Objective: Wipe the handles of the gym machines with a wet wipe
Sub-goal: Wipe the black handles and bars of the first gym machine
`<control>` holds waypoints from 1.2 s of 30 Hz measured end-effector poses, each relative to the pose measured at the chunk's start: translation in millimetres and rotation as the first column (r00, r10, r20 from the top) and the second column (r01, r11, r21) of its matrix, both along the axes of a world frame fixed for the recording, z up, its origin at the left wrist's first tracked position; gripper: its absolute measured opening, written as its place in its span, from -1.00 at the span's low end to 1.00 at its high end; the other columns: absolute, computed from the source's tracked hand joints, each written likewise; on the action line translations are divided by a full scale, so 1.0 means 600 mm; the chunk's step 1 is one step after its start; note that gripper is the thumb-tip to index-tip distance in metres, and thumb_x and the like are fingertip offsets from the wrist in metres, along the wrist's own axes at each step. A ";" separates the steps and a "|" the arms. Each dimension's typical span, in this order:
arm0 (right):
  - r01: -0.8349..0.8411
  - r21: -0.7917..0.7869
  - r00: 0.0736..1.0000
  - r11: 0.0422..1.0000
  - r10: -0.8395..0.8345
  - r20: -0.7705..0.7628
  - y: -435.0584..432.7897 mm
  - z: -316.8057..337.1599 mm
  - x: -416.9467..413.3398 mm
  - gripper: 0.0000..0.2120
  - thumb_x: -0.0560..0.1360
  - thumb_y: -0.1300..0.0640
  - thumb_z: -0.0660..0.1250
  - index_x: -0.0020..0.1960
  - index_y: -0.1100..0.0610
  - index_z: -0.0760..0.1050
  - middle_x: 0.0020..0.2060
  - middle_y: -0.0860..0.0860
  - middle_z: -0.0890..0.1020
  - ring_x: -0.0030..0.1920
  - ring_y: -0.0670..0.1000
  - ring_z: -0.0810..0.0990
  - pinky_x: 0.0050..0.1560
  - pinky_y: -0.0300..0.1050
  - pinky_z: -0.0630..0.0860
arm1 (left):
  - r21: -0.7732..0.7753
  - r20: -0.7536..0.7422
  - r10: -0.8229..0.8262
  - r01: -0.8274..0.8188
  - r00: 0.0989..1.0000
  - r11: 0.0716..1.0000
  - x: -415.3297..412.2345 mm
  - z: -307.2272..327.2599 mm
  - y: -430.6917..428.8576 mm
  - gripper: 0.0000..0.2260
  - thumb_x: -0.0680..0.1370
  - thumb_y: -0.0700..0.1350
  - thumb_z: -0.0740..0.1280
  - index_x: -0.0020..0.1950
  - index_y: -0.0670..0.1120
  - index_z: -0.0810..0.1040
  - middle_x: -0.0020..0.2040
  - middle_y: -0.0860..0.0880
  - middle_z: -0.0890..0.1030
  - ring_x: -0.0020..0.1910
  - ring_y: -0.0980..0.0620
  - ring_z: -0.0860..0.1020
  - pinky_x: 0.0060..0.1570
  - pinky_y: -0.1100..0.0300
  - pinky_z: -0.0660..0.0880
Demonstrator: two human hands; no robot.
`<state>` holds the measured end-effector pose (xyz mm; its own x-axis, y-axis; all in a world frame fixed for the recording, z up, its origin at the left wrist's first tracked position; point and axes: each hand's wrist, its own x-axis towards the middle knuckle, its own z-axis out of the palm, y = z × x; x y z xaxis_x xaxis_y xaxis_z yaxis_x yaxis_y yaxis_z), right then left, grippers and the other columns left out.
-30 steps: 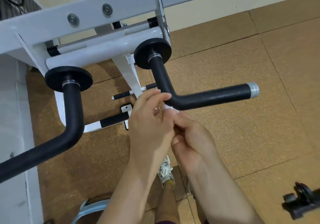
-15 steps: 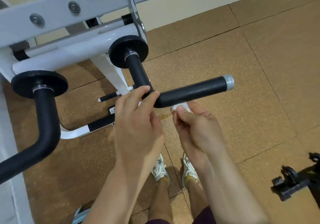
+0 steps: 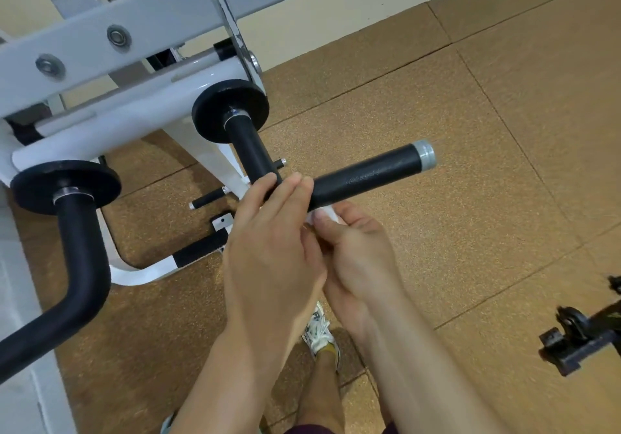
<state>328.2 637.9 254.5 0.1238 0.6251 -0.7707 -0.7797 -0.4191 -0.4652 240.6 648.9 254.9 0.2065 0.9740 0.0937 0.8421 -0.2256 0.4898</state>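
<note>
- The right hand is curled closed around a wet wipe, pinching it between thumb and fingers; only a small white fold shows above the thumb.
- The wipe sits just under the black right handle, at the start of its straight section, touching or nearly touching its underside; which one cannot be told.
- The left hand lies directly beside the right hand, the two touching at the palms. Its fingers are held together and extended, laid over the bend of the same handle; whether they also grip the wipe is hidden.
- Beyond the right hand, the handle runs up and away to a grey metal end cap.
- Beyond the left hand's fingertips, the handle's short leg rises to a round black disc on the white machine frame.
- Far to the left of the left hand, a second black handle drops from its own black disc and bends toward the lower left edge.
- Below and between the two forearms, a white sneaker stands on the brown speckled rubber floor.
- Well to the right of the right forearm, a dark metal fitting rests on the floor, blurred and partly cut by the frame edge.
</note>
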 end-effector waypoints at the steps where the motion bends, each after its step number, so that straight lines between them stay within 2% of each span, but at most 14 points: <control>1: 0.023 -0.005 1.000 1.000 -0.023 0.008 0.000 0.002 0.005 -0.78 0.53 0.41 0.21 0.15 0.34 0.52 -0.11 0.20 0.62 -0.15 0.04 0.58 0.02 -0.10 0.54 | -0.006 -0.005 -0.013 0.013 1.000 1.000 0.001 0.001 -0.001 -0.56 0.45 -0.20 0.12 0.29 -0.19 0.53 0.23 -0.05 0.60 0.32 -0.09 0.44 0.35 0.20 0.26; 3: 0.184 0.018 0.981 0.983 -0.185 0.063 0.003 0.002 0.037 -0.74 0.50 0.41 0.26 0.18 0.40 0.49 -0.16 0.14 0.61 -0.17 -0.04 0.58 -0.08 -0.27 0.54 | -0.011 -0.022 -0.043 0.042 0.999 0.999 0.002 0.005 -0.003 -0.54 0.45 -0.18 0.11 0.32 -0.17 0.51 0.26 -0.04 0.58 0.35 -0.04 0.42 0.37 0.20 0.23; 5: 0.302 0.029 0.947 0.953 -0.303 0.104 0.005 0.002 0.056 -0.73 0.48 0.40 0.30 0.18 0.42 0.49 -0.20 0.09 0.60 -0.18 -0.06 0.56 -0.14 -0.35 0.51 | -0.009 -0.028 -0.047 0.047 0.999 0.999 0.003 0.007 -0.002 -0.54 0.45 -0.18 0.11 0.32 -0.16 0.51 0.26 -0.04 0.58 0.34 -0.02 0.42 0.37 0.23 0.21; 10: 0.155 0.004 0.988 0.988 -0.155 -0.007 -0.001 0.012 0.016 -0.87 0.51 0.38 0.28 0.02 0.36 0.57 -0.33 0.05 0.59 -0.30 -0.11 0.55 -0.15 -0.32 0.54 | -0.039 -0.003 -0.010 0.010 1.000 0.999 0.021 0.013 -0.002 -0.57 0.45 -0.22 0.15 0.29 -0.18 0.53 0.25 -0.09 0.58 0.31 -0.06 0.48 0.34 0.25 0.19; 13: 0.284 0.002 0.956 0.959 -0.283 0.080 0.015 0.019 0.062 -0.83 0.51 0.45 0.23 -0.15 0.29 0.55 -0.31 0.07 0.56 -0.22 -0.05 0.51 -0.11 -0.31 0.51 | -0.061 -0.022 -0.038 0.036 0.999 0.997 0.028 0.020 -0.006 -0.57 0.43 -0.33 0.28 0.31 -0.19 0.52 0.26 -0.10 0.57 0.32 -0.07 0.48 0.35 0.25 0.13; 15: 0.335 0.005 0.926 0.942 -0.330 0.184 0.021 0.022 0.080 -0.79 0.53 0.45 0.20 -0.13 0.25 0.56 -0.23 0.08 0.57 -0.12 -0.03 0.50 -0.02 -0.26 0.45 | -0.083 -0.004 -0.046 0.045 0.999 0.996 0.026 0.021 -0.006 -0.55 0.43 -0.36 0.32 0.32 -0.17 0.51 0.28 -0.09 0.56 0.33 -0.05 0.46 0.36 0.26 0.09; 16: 0.298 0.007 0.932 0.954 -0.293 0.213 0.020 0.023 0.075 -0.78 0.54 0.44 0.18 -0.12 0.24 0.56 -0.23 0.07 0.55 -0.13 -0.04 0.49 -0.01 -0.23 0.42 | -0.085 0.015 -0.046 0.047 0.999 0.995 0.024 0.020 -0.004 -0.55 0.43 -0.35 0.31 0.32 -0.16 0.51 0.28 -0.08 0.56 0.33 -0.04 0.46 0.36 0.26 0.11; 19: 0.144 0.012 0.973 0.989 -0.144 0.181 0.012 0.018 0.044 -0.78 0.56 0.43 0.15 -0.02 0.26 0.54 -0.23 0.10 0.47 -0.26 -0.06 0.38 -0.18 -0.25 0.38 | -0.089 0.044 -0.067 0.071 0.997 0.994 0.017 0.019 -0.002 -0.55 0.43 -0.30 0.25 0.32 -0.15 0.51 0.29 -0.06 0.55 0.34 -0.03 0.46 0.35 0.24 0.19; 21: 0.191 0.018 0.974 0.981 -0.192 0.120 0.013 0.020 0.060 -0.73 0.55 0.44 0.14 0.10 0.25 0.55 -0.13 0.13 0.53 -0.19 -0.03 0.41 -0.24 -0.28 0.40 | -0.111 0.031 -0.087 0.090 0.996 0.990 0.015 0.022 -0.001 -0.55 0.46 -0.32 0.27 0.35 -0.14 0.49 0.31 -0.05 0.54 0.35 -0.01 0.44 0.36 0.27 0.16; 23: 0.304 0.024 0.941 0.952 -0.304 0.146 0.016 0.020 0.093 -0.71 0.54 0.45 0.15 0.11 0.22 0.55 0.00 0.17 0.56 -0.08 0.02 0.46 -0.24 -0.30 0.44 | -0.139 0.020 -0.094 0.096 0.995 0.986 0.015 0.025 -0.001 -0.53 0.45 -0.34 0.32 0.36 -0.12 0.47 0.32 -0.03 0.53 0.36 0.00 0.43 0.36 0.29 0.13; 26: 0.290 0.063 0.920 0.955 -0.297 0.258 0.012 0.015 0.118 -0.77 0.52 0.41 0.23 0.11 0.24 0.55 -0.07 0.15 0.58 -0.14 -0.01 0.53 -0.21 -0.35 0.50 | -0.138 0.024 -0.099 0.101 0.995 0.985 0.017 0.023 0.004 -0.55 0.43 -0.34 0.32 0.32 -0.15 0.51 0.27 -0.05 0.57 0.31 -0.04 0.48 0.34 0.24 0.16; 30: 0.353 0.096 0.893 0.931 -0.366 0.261 0.005 0.004 0.136 -0.78 0.45 0.40 0.34 0.09 0.36 0.55 -0.17 0.17 0.63 -0.21 0.01 0.59 -0.19 -0.33 0.57 | -0.147 0.040 -0.102 0.107 0.994 0.983 0.017 0.017 0.007 -0.58 0.42 -0.31 0.34 0.29 -0.17 0.53 0.25 -0.07 0.59 0.28 -0.07 0.50 0.30 0.30 0.13; 33: 0.310 0.136 0.889 0.941 -0.337 0.310 0.008 0.001 0.147 -0.82 0.46 0.37 0.34 0.05 0.37 0.57 -0.23 0.12 0.65 -0.23 -0.02 0.60 -0.15 -0.33 0.58 | -0.185 0.071 -0.060 0.072 0.996 0.980 0.021 0.022 0.004 -0.56 0.45 -0.29 0.31 0.33 -0.08 0.50 0.30 0.03 0.54 0.34 0.03 0.43 0.32 0.31 0.17; 36: 0.047 0.103 0.803 0.994 -0.099 0.588 0.016 0.003 0.167 -0.83 0.54 0.29 0.28 0.06 0.32 0.59 -0.24 0.04 0.64 -0.20 -0.07 0.57 0.09 -0.20 0.54 | -0.171 0.087 -0.036 0.051 0.996 0.984 0.030 0.022 0.001 -0.56 0.44 -0.26 0.27 0.32 -0.09 0.50 0.28 0.03 0.55 0.32 0.02 0.45 0.33 0.31 0.17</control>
